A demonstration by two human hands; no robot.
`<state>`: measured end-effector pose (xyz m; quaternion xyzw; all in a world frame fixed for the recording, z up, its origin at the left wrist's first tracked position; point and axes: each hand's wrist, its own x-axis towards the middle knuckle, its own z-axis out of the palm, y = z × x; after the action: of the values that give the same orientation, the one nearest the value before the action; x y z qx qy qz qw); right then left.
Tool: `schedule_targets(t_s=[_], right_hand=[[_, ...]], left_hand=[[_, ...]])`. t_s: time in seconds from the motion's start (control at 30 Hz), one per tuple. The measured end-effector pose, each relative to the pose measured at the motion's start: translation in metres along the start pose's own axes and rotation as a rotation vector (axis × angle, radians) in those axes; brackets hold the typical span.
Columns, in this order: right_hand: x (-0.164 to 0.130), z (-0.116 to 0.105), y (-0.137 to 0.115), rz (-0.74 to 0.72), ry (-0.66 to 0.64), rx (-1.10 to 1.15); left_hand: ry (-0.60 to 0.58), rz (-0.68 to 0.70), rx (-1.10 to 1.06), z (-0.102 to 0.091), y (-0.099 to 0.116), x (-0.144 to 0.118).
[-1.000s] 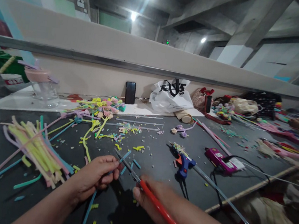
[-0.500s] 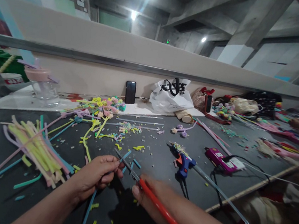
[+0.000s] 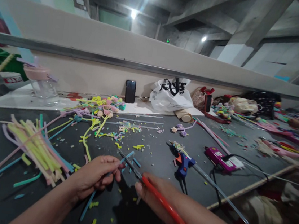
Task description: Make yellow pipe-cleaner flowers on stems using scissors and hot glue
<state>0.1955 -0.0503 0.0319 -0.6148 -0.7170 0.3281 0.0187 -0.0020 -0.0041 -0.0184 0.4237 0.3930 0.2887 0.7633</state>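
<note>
My left hand (image 3: pixel 99 175), fingers pinched together, holds a thin blue chenille stem (image 3: pixel 127 156) whose tip sticks out past the fingertips. Its lower length, or another blue stem (image 3: pixel 88 205), shows below that hand. My right hand (image 3: pixel 152 197) is wrapped round a pair of scissors (image 3: pixel 166 206) with red handles. The dark blades point up and left and cross the blue stem beside my left fingertips. Short blue cut pieces (image 3: pixel 136 162) lie on the table just behind the blades.
To the left lies a bundle of yellow, pink and blue stems (image 3: pixel 38 149). A blue glue gun (image 3: pixel 185 164) and a purple device (image 3: pixel 220 160) with cords are at right. Behind are fuzzy flowers (image 3: pixel 106 105), a phone (image 3: pixel 130 91), a white bag (image 3: pixel 171 96) and a jug (image 3: pixel 42 84).
The scissors and my right hand have shifted slightly right, and the handles sit a little differently. My left hand still pinches the blue stem in nearly the same place.
</note>
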Motion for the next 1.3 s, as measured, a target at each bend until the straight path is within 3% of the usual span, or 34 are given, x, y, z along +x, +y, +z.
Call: schedule_targets(t_s=[0.27, 0.53, 0.67, 0.77, 1.03, 1.3], right_hand=[[0.008, 0.012, 0.021, -0.102, 0.040, 0.126], [0.007, 0.013, 0.015, 0.025, 0.058, 0.219], [0.001, 0.006, 0.012, 0.129, -0.098, 0.325], [-0.004, -0.001, 0.011, 0.127, -0.215, 0.407], [-0.003, -0.002, 0.003, 0.124, -0.155, 0.210], [-0.006, -0.003, -0.004, 0.115, -0.130, 0.199]], left_hand=[[0.015, -0.019, 0.032, -0.004, -0.001, 0.000], [0.004, -0.013, 0.020, -0.004, -0.001, 0.000], [0.003, 0.007, -0.001, -0.005, 0.000, -0.001], [0.018, 0.020, -0.013, -0.004, 0.002, -0.002], [0.025, 0.024, -0.006, -0.003, -0.001, 0.000], [0.017, 0.046, -0.002, -0.002, -0.003, 0.001]])
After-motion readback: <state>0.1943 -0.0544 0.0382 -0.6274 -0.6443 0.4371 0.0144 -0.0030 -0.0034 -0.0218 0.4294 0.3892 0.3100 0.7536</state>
